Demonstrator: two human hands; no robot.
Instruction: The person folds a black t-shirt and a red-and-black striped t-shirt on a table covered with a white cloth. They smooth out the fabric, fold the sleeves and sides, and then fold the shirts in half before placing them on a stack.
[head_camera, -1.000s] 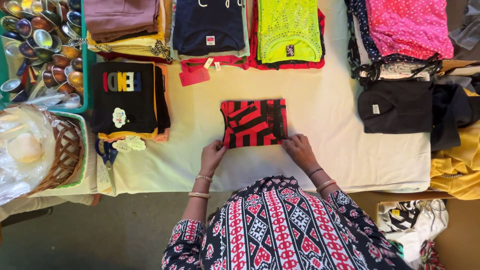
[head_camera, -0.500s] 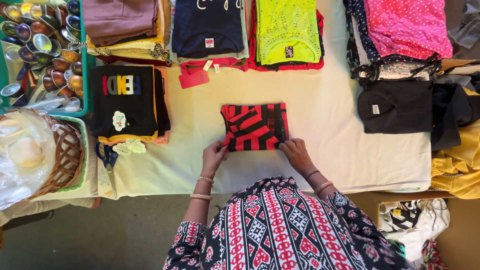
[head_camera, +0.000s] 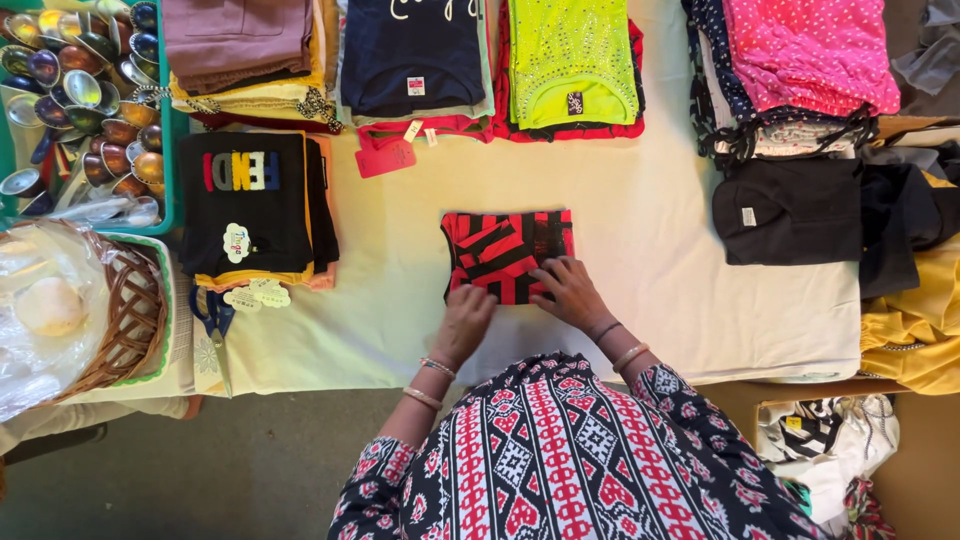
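Red-and-black folded garment (head_camera: 505, 252) lies on the cream tablecloth (head_camera: 650, 260), below the neon-yellow top (head_camera: 570, 60). Left hand (head_camera: 465, 320) and right hand (head_camera: 568, 292) press flat on its near edge, fingers extended, grasping nothing.

Black, red, white patterned garment with long sleeves; bangles on both wrists, dark band on right.

Both hands rest on a folded red-and-black garment (head_camera: 505, 252) lying on the cream-covered worktop (head_camera: 650, 250). The left hand (head_camera: 466, 318) presses its near edge, the right hand (head_camera: 568, 292) lies flat on its near right corner. Far behind sit a navy folded top (head_camera: 412, 50) and a neon-yellow one (head_camera: 570, 55); a black stack (head_camera: 250, 205) lies left.
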